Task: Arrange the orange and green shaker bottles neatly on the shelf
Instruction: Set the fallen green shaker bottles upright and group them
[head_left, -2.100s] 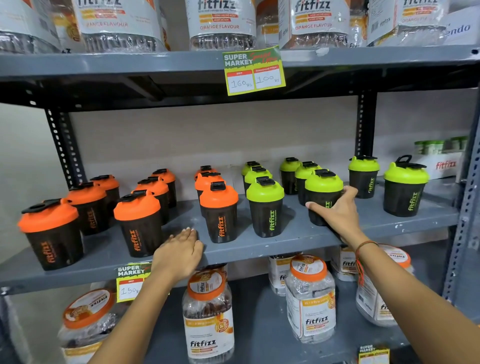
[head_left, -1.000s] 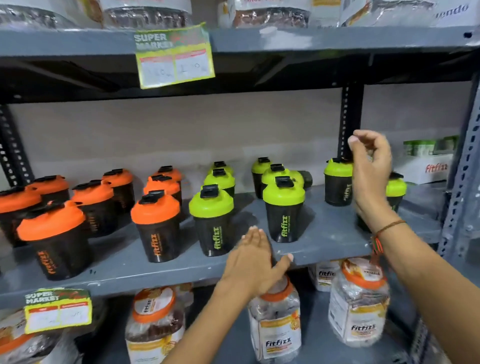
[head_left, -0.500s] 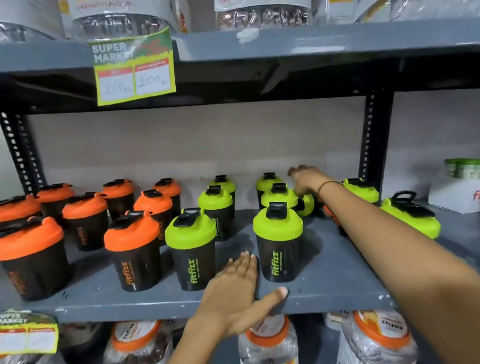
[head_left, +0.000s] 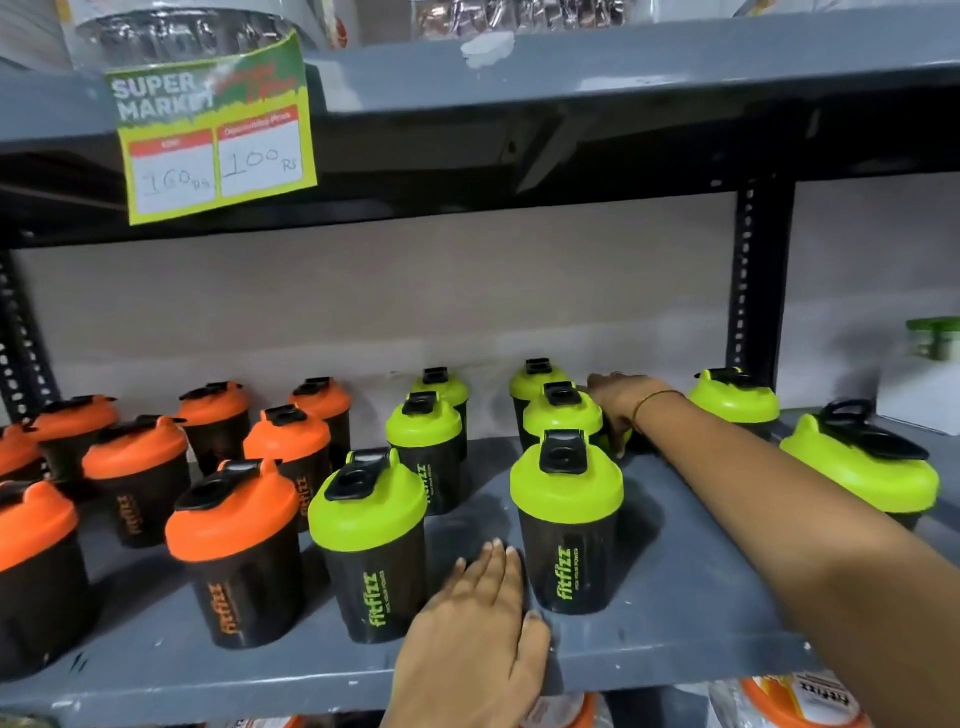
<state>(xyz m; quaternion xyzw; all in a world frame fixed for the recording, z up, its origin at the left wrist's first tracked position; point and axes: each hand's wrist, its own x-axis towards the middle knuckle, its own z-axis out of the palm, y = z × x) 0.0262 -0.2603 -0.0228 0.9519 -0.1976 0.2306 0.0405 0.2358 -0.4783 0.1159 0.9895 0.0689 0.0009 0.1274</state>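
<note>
Bottles (head_left: 566, 519) stand in loose rows on the shelf (head_left: 675, 597) — orange left, green right — left hand (head_left: 475, 629) flat and spread at its edge, right hand (head_left: 621, 402) reaching behind, grip hidden, forearm liable to topple neighbours.

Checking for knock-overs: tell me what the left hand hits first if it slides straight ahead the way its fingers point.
Probably nothing soon: the left hand lies flat on the shelf, fingers pointing into the gap between the two front green shakers. Its right edge could brush the right one; depth is unclear.
</note>
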